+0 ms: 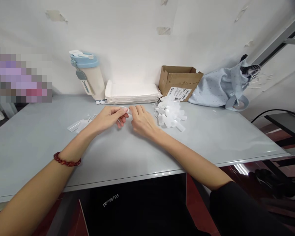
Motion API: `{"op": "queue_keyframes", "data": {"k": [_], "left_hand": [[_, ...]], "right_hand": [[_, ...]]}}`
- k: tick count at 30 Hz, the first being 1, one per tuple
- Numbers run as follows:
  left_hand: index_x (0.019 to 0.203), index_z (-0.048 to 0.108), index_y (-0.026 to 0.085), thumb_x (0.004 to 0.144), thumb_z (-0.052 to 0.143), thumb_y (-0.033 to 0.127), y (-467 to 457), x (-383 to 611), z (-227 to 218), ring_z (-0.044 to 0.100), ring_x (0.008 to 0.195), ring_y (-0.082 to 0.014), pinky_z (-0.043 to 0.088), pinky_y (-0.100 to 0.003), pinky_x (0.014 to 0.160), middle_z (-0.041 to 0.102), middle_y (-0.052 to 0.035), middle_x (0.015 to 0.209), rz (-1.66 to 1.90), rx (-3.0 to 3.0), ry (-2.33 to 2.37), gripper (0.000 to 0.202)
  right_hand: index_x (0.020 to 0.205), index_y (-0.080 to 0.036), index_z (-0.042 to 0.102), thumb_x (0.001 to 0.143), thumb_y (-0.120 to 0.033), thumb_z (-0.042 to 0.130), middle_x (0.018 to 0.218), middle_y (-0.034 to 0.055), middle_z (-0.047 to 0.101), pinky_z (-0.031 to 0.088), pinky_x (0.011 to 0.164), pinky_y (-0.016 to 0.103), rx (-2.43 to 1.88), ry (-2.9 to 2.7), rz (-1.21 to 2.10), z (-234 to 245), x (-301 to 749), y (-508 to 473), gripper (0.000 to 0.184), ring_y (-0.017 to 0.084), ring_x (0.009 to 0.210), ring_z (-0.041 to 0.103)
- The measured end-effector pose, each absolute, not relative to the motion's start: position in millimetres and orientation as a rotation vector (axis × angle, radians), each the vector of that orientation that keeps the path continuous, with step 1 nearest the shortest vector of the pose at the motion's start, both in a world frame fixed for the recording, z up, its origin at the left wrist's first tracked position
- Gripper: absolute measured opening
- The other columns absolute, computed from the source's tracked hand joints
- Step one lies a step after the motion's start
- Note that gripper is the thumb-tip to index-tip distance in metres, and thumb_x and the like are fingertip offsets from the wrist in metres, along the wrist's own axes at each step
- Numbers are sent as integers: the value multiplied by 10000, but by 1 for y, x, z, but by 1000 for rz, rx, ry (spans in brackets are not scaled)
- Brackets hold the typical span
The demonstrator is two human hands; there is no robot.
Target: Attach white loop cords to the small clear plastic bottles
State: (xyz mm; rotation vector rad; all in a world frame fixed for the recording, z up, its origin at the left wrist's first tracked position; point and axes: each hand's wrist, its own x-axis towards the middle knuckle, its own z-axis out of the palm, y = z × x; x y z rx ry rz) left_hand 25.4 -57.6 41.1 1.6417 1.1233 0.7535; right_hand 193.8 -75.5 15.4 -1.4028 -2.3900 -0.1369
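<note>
My left hand (110,116) and my right hand (144,122) meet above the middle of the table, fingertips nearly touching. Both are closed on a small white tag (128,111), mostly covered by the fingers, so its exact shape is hard to make out. Just right of my right hand lies a loose pile of translucent white tags (170,113) with thin string loops. A few similar flat tags (75,126) rest to the left, partly behind my left wrist.
Against the wall on the grey table (127,157) stand a cream tumbler with a blue lid (94,80), a stack of white flat packets (132,93), an open cardboard box (179,80) and a light blue cloth bag (216,87). Small white pieces (101,102) lie by the tumbler's base.
</note>
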Motion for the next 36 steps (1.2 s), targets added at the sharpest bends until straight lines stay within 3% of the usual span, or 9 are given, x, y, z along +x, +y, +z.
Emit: {"op": "queue_keyframes", "data": {"k": [6, 14, 18, 21, 24, 26, 30, 32, 36], "left_hand": [[615, 644, 130, 755, 686, 425, -59, 25, 45, 539, 531, -123, 476, -271, 516, 577, -37, 629, 730, 1433, 1038, 329], [597, 646, 147, 784, 649, 364, -65, 25, 48, 527, 525, -112, 457, -249, 528, 569, -15, 587, 597, 1635, 1045, 286], [535, 603, 150, 794, 637, 349, -68, 24, 54, 523, 503, -95, 437, -227, 535, 566, 0, 551, 552, 1773, 1044, 328], [553, 628, 150, 791, 631, 333, -70, 25, 57, 523, 495, -95, 428, -223, 529, 571, 2, 537, 529, 1814, 1028, 300], [590, 667, 150, 780, 626, 328, -71, 25, 57, 512, 476, -100, 410, -226, 495, 573, -1, 521, 523, 1808, 1002, 263], [596, 672, 152, 774, 617, 318, -70, 26, 55, 494, 464, -97, 400, -228, 484, 566, 1, 516, 562, 1801, 982, 249], [540, 604, 161, 795, 576, 309, -65, 26, 50, 475, 494, -96, 398, -226, 515, 530, 11, 516, 708, 1817, 1058, 296], [547, 590, 163, 809, 563, 330, -63, 26, 48, 484, 517, -103, 401, -223, 526, 520, 10, 522, 746, 1841, 1138, 312], [757, 667, 165, 817, 552, 383, -62, 26, 47, 511, 530, -107, 425, -225, 535, 570, 7, 628, 797, 1797, 1212, 253]], "right_hand": [[1103, -113, 534, 908, -42, 195, 1003, 180, 603, 410, 618, 300, -1517, -2483, -168, 25, 192, -79, 397, 267, 944, 549], [1090, -132, 504, 791, -125, 422, 787, 77, 653, 321, 556, 274, -1529, -2393, 213, 21, 196, -76, 311, 211, 673, 562], [865, -157, 527, 697, -102, 479, 667, -3, 551, 301, 527, 235, -1367, -2219, 728, 29, 200, -77, 183, 131, 597, 477], [721, -174, 481, 650, -105, 502, 538, -64, 386, 228, 453, 214, -1224, -2056, 1362, 37, 205, -77, 101, 73, 479, 325], [748, -197, 463, 644, -123, 532, 471, -119, 177, 138, 409, 207, -1012, -1841, 2030, 40, 208, -77, 146, 55, 427, 133], [796, -200, 481, 667, -142, 557, 491, -130, 111, 109, 405, 199, -905, -1731, 2216, 40, 208, -77, 161, 55, 440, 72], [887, -178, 551, 817, -272, 521, 558, -95, 180, 168, 427, 200, -970, -1764, 1882, 38, 202, -82, 121, 68, 455, 159], [894, -169, 543, 883, -326, 448, 595, -59, 311, 251, 474, 212, -1152, -1899, 1465, 36, 200, -83, 184, 85, 494, 292], [996, -149, 498, 933, -344, 348, 725, 42, 556, 343, 582, 272, -1566, -2142, 534, 38, 208, -75, 254, 180, 633, 495]]}}
